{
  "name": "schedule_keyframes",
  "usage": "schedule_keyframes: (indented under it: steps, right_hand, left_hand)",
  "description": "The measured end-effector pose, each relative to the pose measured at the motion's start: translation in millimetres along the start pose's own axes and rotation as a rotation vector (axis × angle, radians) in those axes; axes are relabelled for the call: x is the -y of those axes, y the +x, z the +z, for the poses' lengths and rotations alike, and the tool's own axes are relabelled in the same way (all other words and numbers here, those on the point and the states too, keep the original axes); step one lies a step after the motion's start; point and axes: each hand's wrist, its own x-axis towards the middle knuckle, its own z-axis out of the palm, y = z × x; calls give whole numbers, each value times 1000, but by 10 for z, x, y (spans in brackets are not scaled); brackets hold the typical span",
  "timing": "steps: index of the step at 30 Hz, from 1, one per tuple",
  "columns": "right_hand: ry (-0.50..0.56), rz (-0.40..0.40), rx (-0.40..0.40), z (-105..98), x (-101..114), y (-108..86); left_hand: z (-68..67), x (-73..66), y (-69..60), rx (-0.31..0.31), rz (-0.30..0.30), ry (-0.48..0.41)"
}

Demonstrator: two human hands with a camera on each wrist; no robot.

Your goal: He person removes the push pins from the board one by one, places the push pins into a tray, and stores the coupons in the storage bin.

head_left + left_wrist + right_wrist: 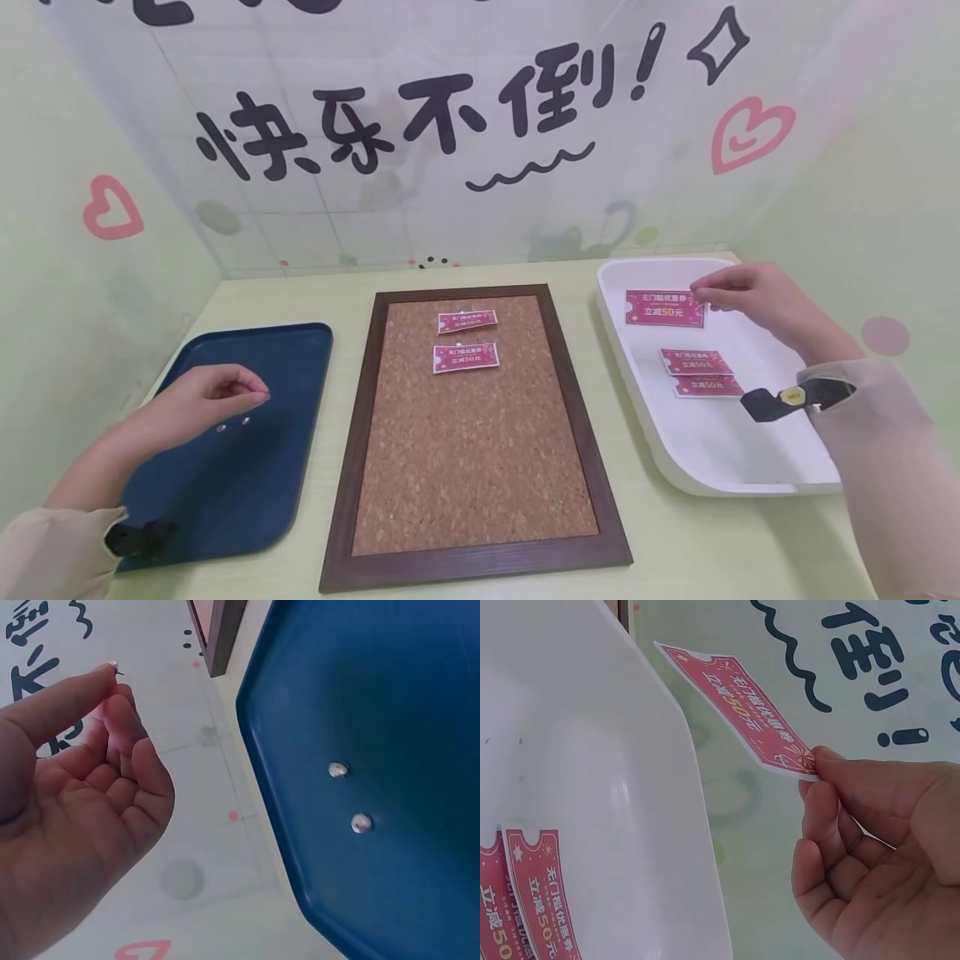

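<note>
My right hand [772, 308] pinches the right end of a pink coupon [664, 308] above the white tray [780, 458]; the right wrist view shows thumb and finger on the corner of that coupon [739, 712]. Two more coupons [696, 362] lie overlapping in the tray. Over the blue tray [255, 517], my left hand [187, 408] holds a small pushpin [115, 667] between thumb and fingertip. Two silvery pins [361, 823] rest on the blue tray. The cork board [472, 450] carries two coupons [465, 357], one above the other, near its top.
The brown-framed board lies between the two trays on a pale table [352, 304]. Behind it stands a white wall sheet [420, 217] with black writing and drawings. Greenish panels [60, 250] rise at both sides.
</note>
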Motion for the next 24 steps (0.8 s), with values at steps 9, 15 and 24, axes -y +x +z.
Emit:
schedule_keyframes:
  steps: [9,15,24]
  right_hand:
    - [30,62,29,-31,-184,10]
    - [41,86,34,-25,-309,20]
    - [73,145,91,2,-514,57]
  left_hand:
    - [-14,252,-39,3,-31,-7]
    - [-33,403,-69,6,-68,-1]
    - [-48,571,-92,43,-179,12]
